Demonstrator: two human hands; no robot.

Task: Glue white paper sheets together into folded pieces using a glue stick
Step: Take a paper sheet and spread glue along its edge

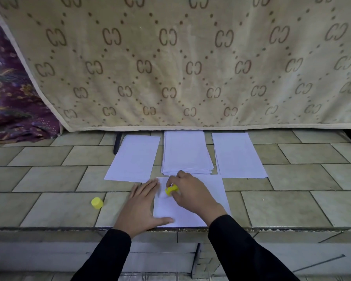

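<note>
A white paper sheet [211,191] lies on the tiled floor right in front of me, near a step edge. My left hand [142,205] lies flat with straight fingers, pressing the sheet's left edge. My right hand [190,193] grips a yellow glue stick [171,189], whose tip touches the upper left part of the sheet. The stick's yellow cap [97,203] lies on the floor to the left. Beyond the sheet sit a stack of white paper [186,153], a single sheet to its left [134,159] and another pile to its right [237,155].
A beige patterned blanket [180,67] hangs behind the papers, with dark furniture legs [117,142] under it. Purple patterned fabric [10,94] lies at the far left. The floor's step edge [49,229] runs across just under my wrists.
</note>
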